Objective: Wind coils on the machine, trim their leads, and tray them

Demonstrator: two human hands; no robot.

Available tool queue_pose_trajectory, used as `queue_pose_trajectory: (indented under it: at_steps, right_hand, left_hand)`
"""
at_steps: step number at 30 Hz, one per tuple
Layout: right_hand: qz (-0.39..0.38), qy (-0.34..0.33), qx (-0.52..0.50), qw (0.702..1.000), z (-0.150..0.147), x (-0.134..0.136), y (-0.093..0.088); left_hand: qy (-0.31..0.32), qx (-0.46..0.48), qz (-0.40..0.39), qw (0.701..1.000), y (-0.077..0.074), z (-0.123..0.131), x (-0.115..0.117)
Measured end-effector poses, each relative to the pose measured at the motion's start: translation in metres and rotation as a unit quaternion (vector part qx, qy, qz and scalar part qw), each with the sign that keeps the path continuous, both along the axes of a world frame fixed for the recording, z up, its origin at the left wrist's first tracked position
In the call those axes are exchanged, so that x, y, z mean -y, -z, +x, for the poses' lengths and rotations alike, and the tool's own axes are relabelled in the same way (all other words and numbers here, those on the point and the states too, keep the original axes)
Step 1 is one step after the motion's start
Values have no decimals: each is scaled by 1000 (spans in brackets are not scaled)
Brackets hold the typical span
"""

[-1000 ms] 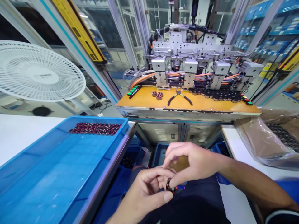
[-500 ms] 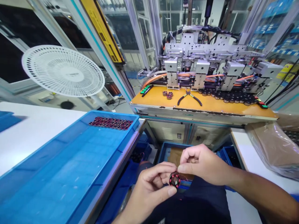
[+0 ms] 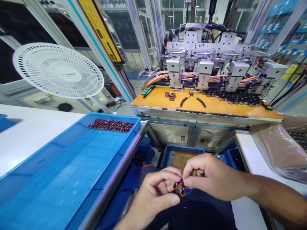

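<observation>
My left hand (image 3: 153,198) pinches a small round black part with red windings (image 3: 178,188) between thumb and fingers, low in the middle of the view over my lap. My right hand (image 3: 208,177) is closed just to its right, fingertips pinched at the part's upper edge. Both hands touch the part. A row of similar red and black parts (image 3: 111,125) lies at the far end of the big blue tray (image 3: 72,179) to my left.
A winding machine (image 3: 211,68) stands on an orange bench (image 3: 155,100) ahead, with pliers (image 3: 192,98), a few loose parts (image 3: 169,95) and a row of dark parts (image 3: 232,99). White fan (image 3: 57,70) left. Plastic bag (image 3: 278,150) on the right table. Blue bins (image 3: 182,153) sit below.
The view has swung a little to the left and down. My hands turned the part so its face shows, and my right fingertips moved onto its upper edge.
</observation>
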State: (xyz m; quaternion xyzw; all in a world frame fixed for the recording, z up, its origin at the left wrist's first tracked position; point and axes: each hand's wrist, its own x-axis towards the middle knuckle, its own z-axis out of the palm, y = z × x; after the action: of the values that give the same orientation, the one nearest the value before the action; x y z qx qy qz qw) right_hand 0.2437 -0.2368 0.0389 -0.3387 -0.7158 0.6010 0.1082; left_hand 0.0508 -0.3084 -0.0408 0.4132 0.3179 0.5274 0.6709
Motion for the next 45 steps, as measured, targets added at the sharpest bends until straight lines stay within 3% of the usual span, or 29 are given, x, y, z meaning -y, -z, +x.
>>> queue_pose_trajectory:
  at_steps: [5, 11, 21, 24, 26, 28, 31, 33, 36, 45]
  right_hand:
    - [59, 12, -24, 998, 3, 6, 3]
    - [64, 29, -20, 997, 7, 12, 4]
    - [-33, 36, -22, 999, 2, 16, 3]
    - [-38, -27, -29, 998, 11, 14, 3]
    - [46, -103, -41, 993, 20, 11, 4]
    - [213, -120, -53, 968, 28, 7, 7]
    - [461, -63, -79, 881, 30, 5, 13]
    - [534, -71, -110, 835, 25, 4, 16]
    - [553, -90, -159, 813, 15, 5, 19]
    - [529, -84, -211, 818, 9, 3, 29]
  left_hand:
    - [7, 34, -5, 999, 7, 1, -1]
    - [-10, 33, 26, 999, 9, 2, -2]
    - [-14, -5, 67, 998, 1, 1, -1]
    - [-8, -10, 57, 998, 0, 0, 0]
    - [6, 10, 39, 999, 0, 0, 1]
    - [26, 43, 18, 999, 1, 1, 0]
    - [55, 94, 6, 994, 6, 5, 0]
    - [75, 115, -9, 990, 9, 8, -1]
    - [90, 133, -40, 986, 9, 11, 0]
    - [98, 145, -70, 982, 4, 11, 2]
